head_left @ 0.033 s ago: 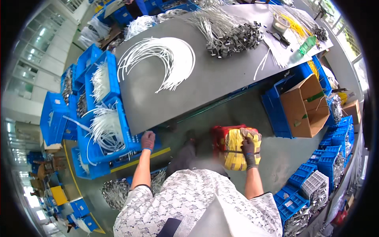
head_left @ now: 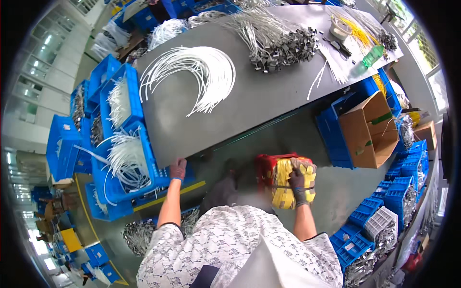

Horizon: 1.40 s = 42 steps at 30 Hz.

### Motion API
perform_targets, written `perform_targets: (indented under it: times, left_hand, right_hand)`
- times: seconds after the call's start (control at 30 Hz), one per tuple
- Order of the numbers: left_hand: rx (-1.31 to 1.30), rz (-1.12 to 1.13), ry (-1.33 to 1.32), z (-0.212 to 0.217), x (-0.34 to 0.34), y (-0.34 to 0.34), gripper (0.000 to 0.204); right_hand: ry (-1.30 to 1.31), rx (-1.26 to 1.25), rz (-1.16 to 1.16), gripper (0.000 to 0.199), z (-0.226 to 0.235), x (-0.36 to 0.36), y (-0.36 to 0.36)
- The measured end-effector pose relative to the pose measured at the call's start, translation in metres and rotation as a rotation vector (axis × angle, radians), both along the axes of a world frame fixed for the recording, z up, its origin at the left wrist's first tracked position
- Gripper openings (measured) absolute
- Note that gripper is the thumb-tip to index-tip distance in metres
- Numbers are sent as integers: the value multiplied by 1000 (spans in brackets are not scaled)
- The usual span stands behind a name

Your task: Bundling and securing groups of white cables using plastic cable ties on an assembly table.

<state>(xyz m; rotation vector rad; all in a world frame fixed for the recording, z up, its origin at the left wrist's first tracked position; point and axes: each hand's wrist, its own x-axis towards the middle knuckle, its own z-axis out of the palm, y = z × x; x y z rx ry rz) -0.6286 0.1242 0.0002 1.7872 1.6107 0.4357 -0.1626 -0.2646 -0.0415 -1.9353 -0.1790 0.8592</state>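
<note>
My left hand (head_left: 177,169), in a dark reddish glove, is closed beside the near-left corner of the grey table (head_left: 165,129). Its fingers look curled; anything inside them is hidden. Just left of it stands a blue crate (head_left: 156,175) holding loose white strips (head_left: 126,161). My right hand (head_left: 297,181), in a dark glove, is over a yellow-wrapped cushion (head_left: 283,196) on a red stool (head_left: 263,169). The fingers point away from me, partly spread, with nothing seen in them. I cannot tell whether they touch the cushion. A fanned bundle of white strips (head_left: 218,72) lies on the table.
Grey cables with dark connectors (head_left: 283,55) are heaped on the table's far side, near a green bottle (head_left: 373,55). An opened cardboard box (head_left: 357,129) stands right of the stool. Blue crates (head_left: 355,249) with metal parts line the right side.
The whole view has shifted slightly. My left hand is a little farther forward, closer to the table corner. My right hand has moved slightly left over the yellow cushion.
</note>
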Motion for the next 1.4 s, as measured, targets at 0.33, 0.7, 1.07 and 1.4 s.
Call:
perform_targets:
  times: [0.33, 0.7, 1.07, 1.4]
  left_hand:
    - [190, -152, 140, 46, 221, 225, 36]
    - [129, -89, 403, -20, 305, 259, 32]
    - [63, -59, 702, 13, 351, 249, 27]
    - [596, -213, 485, 22, 371, 126, 20]
  right_hand:
    - [85, -199, 80, 36, 48, -23, 62]
    - [-118, -235, 139, 36, 41, 146, 89]
    - [-524, 136, 615, 50, 109, 351, 426]
    - [-206, 119, 442, 34, 5, 338, 455]
